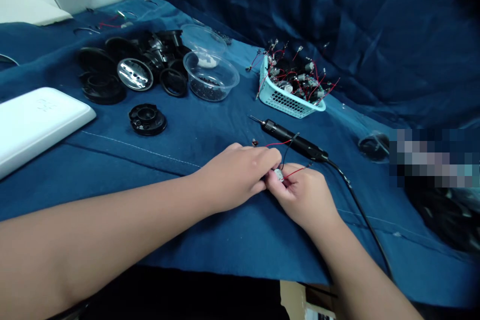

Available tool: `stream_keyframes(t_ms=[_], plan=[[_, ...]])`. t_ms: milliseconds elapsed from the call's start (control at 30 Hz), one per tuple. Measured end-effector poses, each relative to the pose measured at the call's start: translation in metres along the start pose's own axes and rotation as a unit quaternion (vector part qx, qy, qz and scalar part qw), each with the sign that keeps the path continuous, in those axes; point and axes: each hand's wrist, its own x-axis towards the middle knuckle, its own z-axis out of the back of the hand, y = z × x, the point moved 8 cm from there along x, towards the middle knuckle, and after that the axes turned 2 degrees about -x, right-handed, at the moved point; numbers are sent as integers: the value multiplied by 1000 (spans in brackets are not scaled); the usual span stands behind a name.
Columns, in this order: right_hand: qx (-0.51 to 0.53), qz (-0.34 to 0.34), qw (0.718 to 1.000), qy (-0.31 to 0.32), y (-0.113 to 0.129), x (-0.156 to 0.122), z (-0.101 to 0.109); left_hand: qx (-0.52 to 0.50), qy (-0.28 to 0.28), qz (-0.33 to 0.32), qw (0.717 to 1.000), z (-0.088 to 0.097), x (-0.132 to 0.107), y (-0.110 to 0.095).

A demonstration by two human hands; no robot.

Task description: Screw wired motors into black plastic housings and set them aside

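1. Head view: the right hand (303,196) pinches a small wired motor (278,175) between closed fingertips, seemingly to steady it, at the near middle of the blue cloth (225,242).
2. The left hand (234,177) curls closed against it; any grip is hidden.
3. A black corded hand tool (294,139) lies just beyond, within easy reach, near a teal basket (285,105) of wired motors (307,80).

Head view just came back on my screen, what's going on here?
A person is holding a small metal motor with red and black wires between their left hand and right hand, on a blue cloth. A corded black handheld tool lies just beyond the hands. Further back, a light-blue plastic basket is piled with more wired motors, beside a clear plastic bowl and black plastic parts.
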Motion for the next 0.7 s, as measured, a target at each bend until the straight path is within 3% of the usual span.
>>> stream_keyframes(t_ms=[200, 500, 700], plan=[[17, -23, 998, 52, -11, -1, -8, 12, -5, -70, 997, 4, -2, -6], [37, -29, 996, 71, -9, -5, -11, 63, -41, -83, 994, 7, 0, -6], [21, -6, 997, 72, -11, -3, -5, 62, 1, -104, 993, 5, 3, -2]])
